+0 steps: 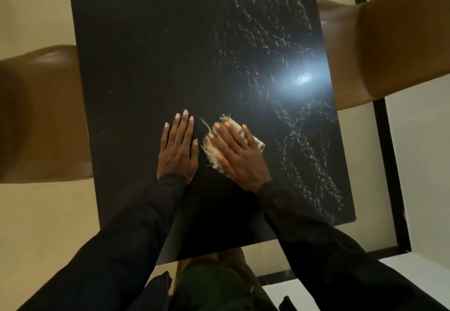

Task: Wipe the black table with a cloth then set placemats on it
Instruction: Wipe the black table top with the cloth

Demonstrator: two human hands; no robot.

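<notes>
Head view: right hand lies flat, fingers spread, pressing a small frayed cloth on the black counter; left hand rests flat just beside it. Cloth looks light, limp; palm pressure should steer it better than pinching.

The room is dim and warm-toned, a hard white glare from overhead burning on the table at about three o'clock, lighting wet streaks around it, while the cloth smears with motion blur and the chairs bow at the edges.
</notes>
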